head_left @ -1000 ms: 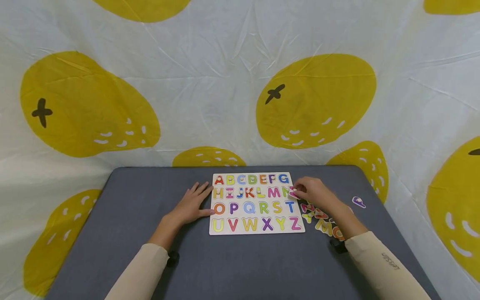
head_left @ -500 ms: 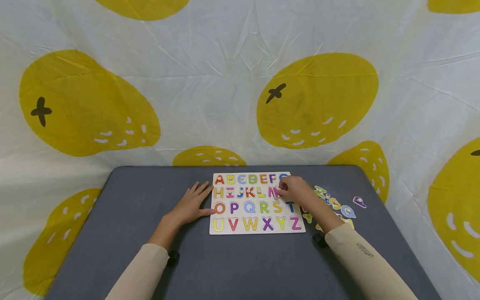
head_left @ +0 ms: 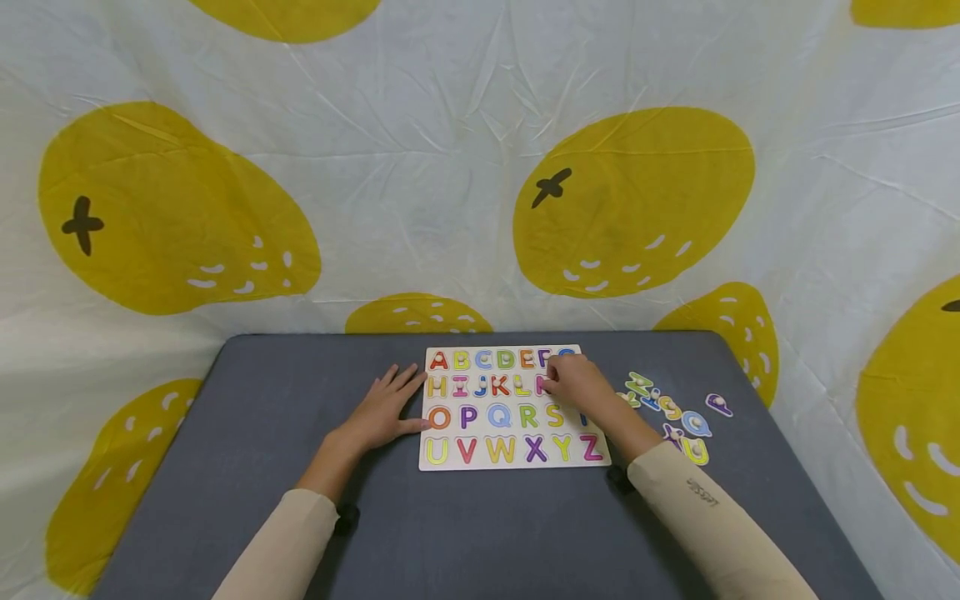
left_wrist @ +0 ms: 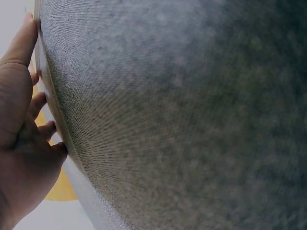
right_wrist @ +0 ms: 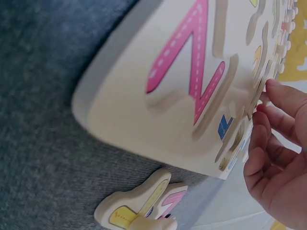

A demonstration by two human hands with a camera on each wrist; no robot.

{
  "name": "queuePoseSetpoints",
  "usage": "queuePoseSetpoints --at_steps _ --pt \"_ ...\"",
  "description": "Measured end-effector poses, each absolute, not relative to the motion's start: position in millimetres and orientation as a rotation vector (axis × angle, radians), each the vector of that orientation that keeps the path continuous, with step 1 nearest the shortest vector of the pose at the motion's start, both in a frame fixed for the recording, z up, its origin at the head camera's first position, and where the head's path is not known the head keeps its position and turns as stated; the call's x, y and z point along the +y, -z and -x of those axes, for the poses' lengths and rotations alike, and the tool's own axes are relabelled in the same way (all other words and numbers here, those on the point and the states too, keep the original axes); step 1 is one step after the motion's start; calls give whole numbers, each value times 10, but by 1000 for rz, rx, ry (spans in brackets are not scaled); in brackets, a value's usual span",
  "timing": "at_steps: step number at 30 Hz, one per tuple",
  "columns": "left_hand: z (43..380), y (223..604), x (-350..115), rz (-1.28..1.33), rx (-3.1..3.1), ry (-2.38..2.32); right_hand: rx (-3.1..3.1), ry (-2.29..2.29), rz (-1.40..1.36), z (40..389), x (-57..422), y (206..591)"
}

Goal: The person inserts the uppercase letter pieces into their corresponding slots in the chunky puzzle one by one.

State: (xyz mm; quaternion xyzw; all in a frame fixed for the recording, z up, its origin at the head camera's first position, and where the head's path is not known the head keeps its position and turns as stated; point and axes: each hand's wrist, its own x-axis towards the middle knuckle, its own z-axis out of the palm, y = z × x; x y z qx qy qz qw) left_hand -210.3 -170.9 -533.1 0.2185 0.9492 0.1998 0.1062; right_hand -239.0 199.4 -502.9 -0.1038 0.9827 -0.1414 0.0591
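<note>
A pale wooden alphabet puzzle board (head_left: 450, 462) lies on the dark grey table, with knobbed letters in its top rows. My left hand (head_left: 378, 412) rests flat on the table at the board's left edge, fingers spread and thumb touching that edge. Over the second row, my right hand (head_left: 583, 385) pinches a pink letter piece (head_left: 541, 386) at the M space. Fingers mostly cover this piece, so whether it sits fully in the recess is hidden. In the right wrist view, the thumb and index finger meet low over the board, beyond the printed pink Z (right_wrist: 192, 57).
Loose knobbed letters lie right of the board, among them a yellow U (head_left: 695, 451), a blue piece (head_left: 696, 423) and a green one (head_left: 639, 384). A purple P (head_left: 717, 405) sits apart, farther right. A fruit-patterned cloth (head_left: 480, 208) hangs behind the table.
My right hand has moved left from the board's right edge to the M space, carrying the pink letter piece. My left hand has stayed in place.
</note>
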Motion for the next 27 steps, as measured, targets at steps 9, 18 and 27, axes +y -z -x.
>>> queuePoseSetpoints --at_steps 9,18,27 --pt "2101 5333 -1711 -634 2798 -589 2953 421 263 2401 1953 5033" --pt "2080 5292 -1684 -636 2792 -590 2986 596 267 2336 2148 4880" --pt "2075 5281 -1690 -634 2800 -590 3036 684 405 2287 2656 4817"
